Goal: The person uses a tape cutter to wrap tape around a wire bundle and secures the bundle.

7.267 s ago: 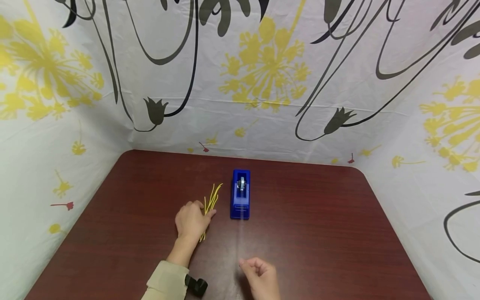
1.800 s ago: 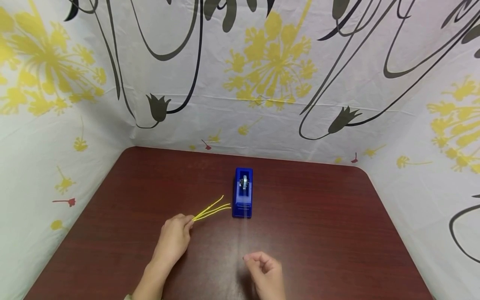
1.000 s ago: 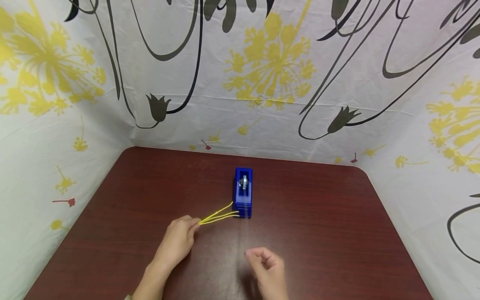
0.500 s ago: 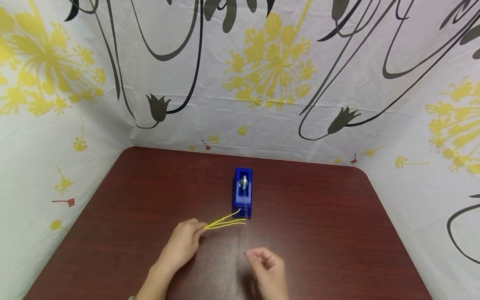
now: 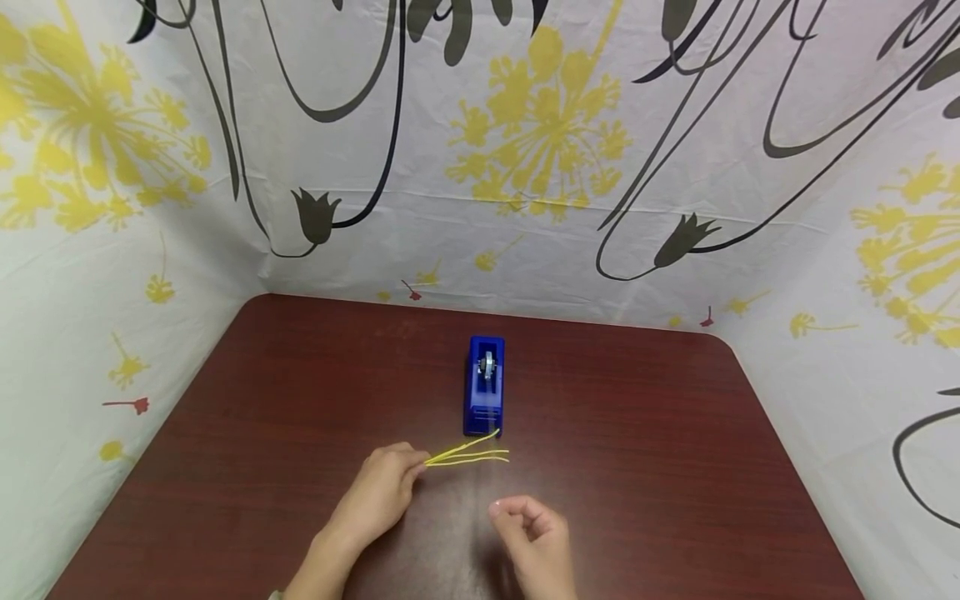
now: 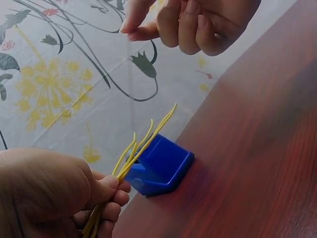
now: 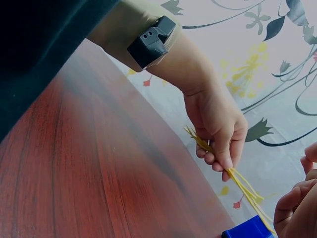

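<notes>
My left hand [image 5: 378, 492] pinches a small bundle of thin yellow wires [image 5: 468, 458] between thumb and fingers. Their loose ends fan out rightward, just in front of the blue tape dispenser [image 5: 483, 400]. Nearer to me, my right hand [image 5: 531, 533] pinches the end of a clear strip of tape, thumb against forefinger. In the left wrist view that tape strip [image 6: 131, 84] runs faintly from the right fingertips down toward the dispenser, behind the wires [image 6: 157, 130]. Whether wires and tape touch I cannot tell. The right wrist view shows the bundle's short rear ends sticking out behind the left hand [image 7: 220, 124].
The dispenser stands upright on a dark red wooden table [image 5: 637, 450], holding a small tape roll [image 5: 487, 365]. A white cloth [image 5: 420, 167] with yellow and grey flowers hangs around the table's back and sides. A black wrist camera [image 7: 151, 42] sits on the left sleeve.
The left hand earlier gathered the wires beside the dispenser; it has since carried them right and toward me, in front of the dispenser. The right hand has stayed nearly still.
</notes>
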Demonstrator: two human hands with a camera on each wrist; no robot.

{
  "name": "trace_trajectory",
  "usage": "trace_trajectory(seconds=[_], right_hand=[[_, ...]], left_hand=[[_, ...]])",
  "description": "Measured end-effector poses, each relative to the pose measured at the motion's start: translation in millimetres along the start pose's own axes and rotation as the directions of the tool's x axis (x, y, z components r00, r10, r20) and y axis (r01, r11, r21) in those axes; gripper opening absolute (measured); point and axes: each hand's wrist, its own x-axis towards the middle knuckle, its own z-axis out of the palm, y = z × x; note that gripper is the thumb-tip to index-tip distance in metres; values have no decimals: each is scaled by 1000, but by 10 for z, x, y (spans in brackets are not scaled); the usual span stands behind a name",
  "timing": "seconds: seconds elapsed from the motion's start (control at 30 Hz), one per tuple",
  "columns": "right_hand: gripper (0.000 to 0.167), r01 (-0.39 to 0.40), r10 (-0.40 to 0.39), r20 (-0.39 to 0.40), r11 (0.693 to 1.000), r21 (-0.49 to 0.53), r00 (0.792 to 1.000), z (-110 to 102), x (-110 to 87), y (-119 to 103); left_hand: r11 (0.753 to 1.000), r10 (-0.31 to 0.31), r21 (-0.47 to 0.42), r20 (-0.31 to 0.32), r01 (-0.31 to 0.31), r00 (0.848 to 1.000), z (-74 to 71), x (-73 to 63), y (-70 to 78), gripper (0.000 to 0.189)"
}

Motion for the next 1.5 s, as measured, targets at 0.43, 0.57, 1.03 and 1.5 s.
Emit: trace_trajectory(seconds=[0.43,0.57,1.03,1.5], right_hand=[[7,22,-22,11,1000,-5,1000,8,-5,23],[5,12,-12,5,1000,-9,1000,10,-1,25],[6,15,-15,22,1000,-1,1000,37,-5,42],[4,52,-52,19,999,14,998,58,-26,85]], left_hand=[[999,37,-41,79,-33,996,46,18,71,12],[998,60,-37,87,-57,994,58,18,96,13],[990,139,-51,111,-134,984,56,19,283,14],[983,178,-66,141,-170,974,88,-8,422,14]])
